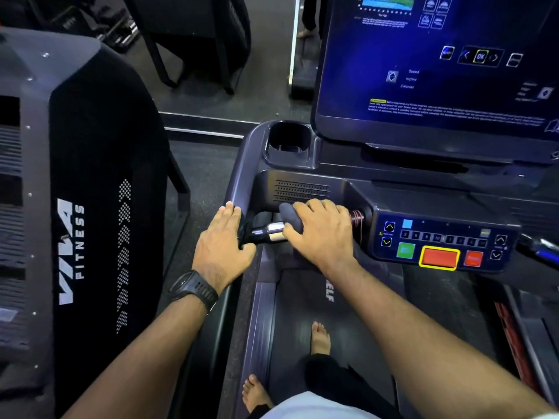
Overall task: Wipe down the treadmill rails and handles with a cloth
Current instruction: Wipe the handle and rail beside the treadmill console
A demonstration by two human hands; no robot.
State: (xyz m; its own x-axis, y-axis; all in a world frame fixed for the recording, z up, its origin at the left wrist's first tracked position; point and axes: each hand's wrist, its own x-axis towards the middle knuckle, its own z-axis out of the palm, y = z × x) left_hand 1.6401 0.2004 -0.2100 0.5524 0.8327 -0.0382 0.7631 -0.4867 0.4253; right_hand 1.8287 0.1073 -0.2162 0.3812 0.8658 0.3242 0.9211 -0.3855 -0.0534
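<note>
**A:** Where was the cloth (pixel 289 216)?

**B:** It was bunched up, grey, on the front handle (pixel 269 232). The right grip (pixel 320 234) was curled over it and pressed it onto the bar. Only the chrome band of the handle showed to the left of it.

**A:** And the left grip (pixel 222 240)?

**B:** It lay flat with the fingers straight, holding nothing. It rested on the inner edge of the side rail (pixel 240 179), where the handle met it. There was a black watch (pixel 193 288) on that wrist.

**A:** How much room was there between the two?

**B:** Little. Just that bare stretch of chrome. To the right the cloth hand sat near a red coiled cord (pixel 357 219), and just past the cord was the corner of the button console (pixel 441 237).

**A:** What was beyond the handle?

**B:** A vented panel close behind it. Further up were the cup holder (pixel 289 140) in the rail's curved corner and the lit screen (pixel 438 65) overhanging the right side.

**A:** What about outside the rail?

**B:** A narrow strip of floor (pixel 201 164), then the neighbouring machine (pixel 90 207) marked VIVA FITNESS, which stood tall along the left.

**A:** And below?

**B:** The belt (pixel 341 322) ran open toward the person, with two bare feet (pixel 320 338) on it near its left edge.
</note>
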